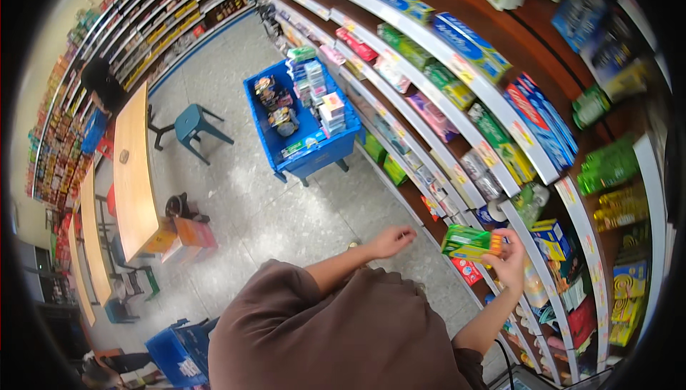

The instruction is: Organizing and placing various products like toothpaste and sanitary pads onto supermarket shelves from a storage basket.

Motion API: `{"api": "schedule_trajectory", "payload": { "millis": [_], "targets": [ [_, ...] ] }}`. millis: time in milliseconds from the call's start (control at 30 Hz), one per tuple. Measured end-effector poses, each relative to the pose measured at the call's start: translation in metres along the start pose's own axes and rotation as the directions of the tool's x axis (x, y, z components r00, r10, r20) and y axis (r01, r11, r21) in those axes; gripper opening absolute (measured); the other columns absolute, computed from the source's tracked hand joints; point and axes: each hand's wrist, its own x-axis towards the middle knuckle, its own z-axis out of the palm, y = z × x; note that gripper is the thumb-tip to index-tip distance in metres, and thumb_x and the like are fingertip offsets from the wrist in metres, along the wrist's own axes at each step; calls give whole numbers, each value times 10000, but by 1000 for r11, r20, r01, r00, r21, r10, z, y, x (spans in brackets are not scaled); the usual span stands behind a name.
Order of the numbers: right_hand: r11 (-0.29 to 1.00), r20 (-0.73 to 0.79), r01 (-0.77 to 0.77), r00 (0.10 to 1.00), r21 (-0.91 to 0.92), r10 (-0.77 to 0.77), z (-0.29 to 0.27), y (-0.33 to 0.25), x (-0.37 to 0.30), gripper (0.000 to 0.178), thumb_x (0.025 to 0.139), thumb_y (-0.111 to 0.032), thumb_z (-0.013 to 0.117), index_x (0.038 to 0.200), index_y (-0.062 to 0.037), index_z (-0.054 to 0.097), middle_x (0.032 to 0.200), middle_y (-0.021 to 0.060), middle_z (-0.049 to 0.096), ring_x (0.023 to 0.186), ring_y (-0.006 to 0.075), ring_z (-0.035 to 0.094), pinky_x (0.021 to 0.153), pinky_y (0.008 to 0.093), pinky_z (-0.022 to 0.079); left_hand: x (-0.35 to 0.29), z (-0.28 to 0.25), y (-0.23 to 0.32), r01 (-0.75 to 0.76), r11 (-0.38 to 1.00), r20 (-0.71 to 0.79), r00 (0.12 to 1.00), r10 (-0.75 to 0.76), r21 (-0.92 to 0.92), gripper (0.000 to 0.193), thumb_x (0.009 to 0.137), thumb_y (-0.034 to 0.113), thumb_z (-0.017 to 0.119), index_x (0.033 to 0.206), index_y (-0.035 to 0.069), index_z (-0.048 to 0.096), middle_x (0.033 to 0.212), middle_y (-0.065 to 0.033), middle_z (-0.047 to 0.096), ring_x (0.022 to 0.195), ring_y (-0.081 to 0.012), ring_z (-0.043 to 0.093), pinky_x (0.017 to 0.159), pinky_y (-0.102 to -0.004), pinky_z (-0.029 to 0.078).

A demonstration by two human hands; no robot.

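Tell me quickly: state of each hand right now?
Left hand: empty, loosely open.
Right hand: closed, holding a green-and-yellow carton with an orange end.

I read the held box [464, 241] as bright green with a yellow band and an orange end, and the shirt [336, 333] as plain, muted brown. My view gives the shelf [525, 36] as dark reddish brown, its white rails [532, 153] flecked with red and yellow, and the cartons [541, 120] as red and blue. I also get a solid blue bin [321, 160], a teal stool [191, 120], a pale wood-toned surface [133, 133] and a mottled grey floor [286, 222].
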Motion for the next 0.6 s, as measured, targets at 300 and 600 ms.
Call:
{"api": "schedule_trajectory", "payload": {
  "millis": [300, 600],
  "targets": [
    [995, 300, 2, 953, -102, 29, 166, 97, 124, 457, 711, 33, 801, 1120, 12, 600, 930, 58, 653, 792, 105, 635, 629, 238, 519, -1, -141, 30, -263, 860, -10, 955, 297, 437, 709, 726, 398, 783, 1294, 68, 517, 1180, -143, 594, 1068, -350, 588, 934, -435, 463],
    [966, 498, 30, 861, -259, 106, 265, 51, 242, 480, 672, -262, 867, 1017, 22, 691, 917, 108, 687, 836, 172, 647, 750, 313, 525, 6, -217, 24, 30, 825, -87, 996, 23, 565, 791, 662, 405, 807, 1305, 66, 495, 1096, -156, 586, 1022, -363, 596, 871, -437, 494]
  ]
}}
